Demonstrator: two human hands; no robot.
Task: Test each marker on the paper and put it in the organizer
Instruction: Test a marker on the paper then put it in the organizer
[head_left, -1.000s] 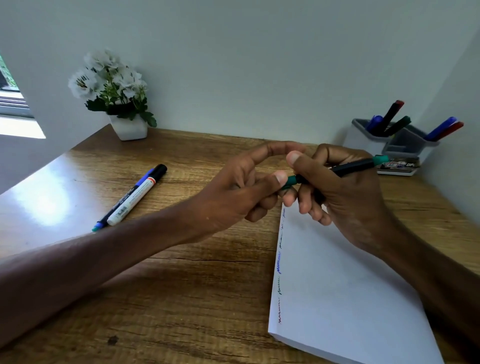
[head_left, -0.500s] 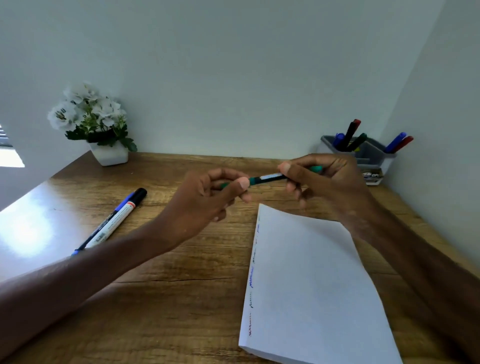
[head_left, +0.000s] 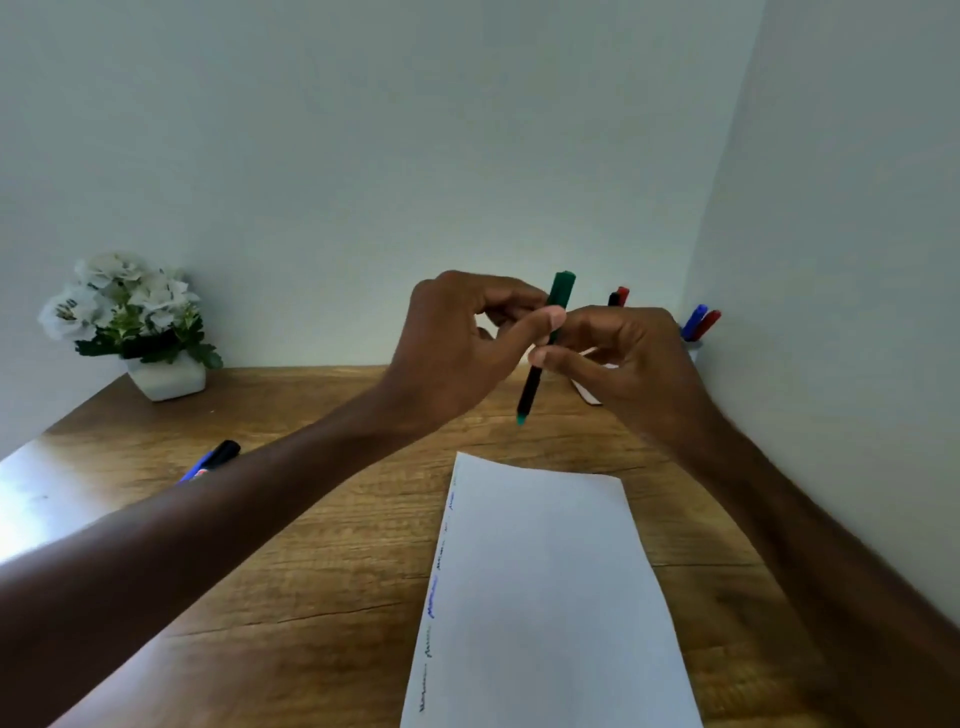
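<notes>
Desk (head_left: 311, 571): wooden. The paper (head_left: 545, 597) lies in front of me, with test scribbles down its left edge.

Step in hand, in my judgement: cap work on the green marker (head_left: 530, 389), with both hands raised beyond the paper's far edge. Whether the cap is coming off or being seated, I cannot tell.

Left hand (head_left: 457, 343): fingers curled, thumb and forefinger pinching the dark cap (head_left: 561, 288) at its base.

Right hand (head_left: 634, 364): fingers curled round the barrel just below, thumb pressed against it.

The marker stands nearly upright in the air, cap end up, teal end down, clear of paper and desk.

Next move, as I judge it: either a scribble on the left edge or a reach to the organizer (head_left: 693, 347) at far right (largely hidden behind my right hand, with coloured markers standing in it).

More markers (head_left: 221, 454) wait at left, partly behind my forearm.
</notes>
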